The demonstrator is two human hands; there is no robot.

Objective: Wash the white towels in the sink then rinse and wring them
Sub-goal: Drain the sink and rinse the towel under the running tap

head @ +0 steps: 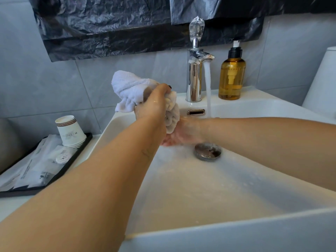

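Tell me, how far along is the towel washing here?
Midway, it seems. The white towel already looks wet and twisted. Now the left hand grips its top while the right hand holds its lower end above the sink: wringing. The faucet is running. No other towels are in view.

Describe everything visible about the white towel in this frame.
The white towel is terry cloth, twisted into a rope and held above the sink. The left hand grips its middle; a bunched end sticks up to the left. The wet, greyer lower twist reaches the right hand, whose grip is blurred. It hangs left of the running water, not under it.
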